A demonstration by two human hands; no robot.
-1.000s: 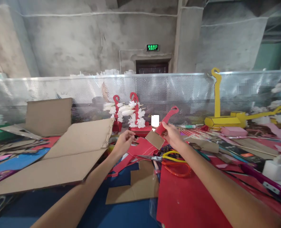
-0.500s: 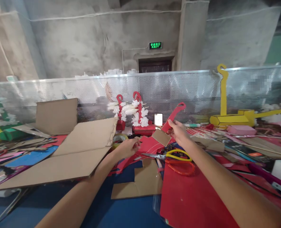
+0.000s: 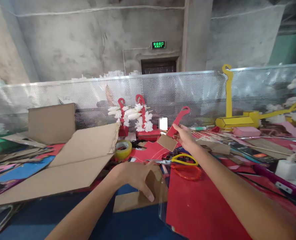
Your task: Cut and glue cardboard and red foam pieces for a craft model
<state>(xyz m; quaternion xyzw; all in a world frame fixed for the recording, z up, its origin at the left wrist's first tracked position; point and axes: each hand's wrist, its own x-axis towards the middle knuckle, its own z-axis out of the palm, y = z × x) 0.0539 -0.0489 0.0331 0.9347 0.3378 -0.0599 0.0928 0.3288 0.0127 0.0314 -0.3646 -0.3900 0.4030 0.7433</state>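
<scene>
Between the thumb and fingers of my right hand (image 3: 184, 136) is a red hooked strip (image 3: 180, 118), its curled end pointing up and right. A small brown cardboard piece (image 3: 167, 142) sits at the strip's lower end. My left hand (image 3: 135, 176) hovers over or touches an L-shaped cardboard piece (image 3: 128, 202), fingers apart, with nothing seen in it. Scissors with yellow and orange handles (image 3: 185, 160) lie between the hands, partly over a red sheet (image 3: 203, 203). Red cut pieces (image 3: 150, 150) lie behind the blades.
Large folded cardboard (image 3: 85, 146) covers the left side. A yellow tape roll (image 3: 123, 150) stands beside it. Red hooked stands with white flowers (image 3: 144, 116) are at the back, and a yellow stand (image 3: 229, 96) is back right. A white charger (image 3: 288, 168) sits at right.
My left hand has moved from the red pieces down toward me, over the L-shaped cardboard, and its fingers have spread. My right hand still holds the red strip. The view has shifted slightly.
</scene>
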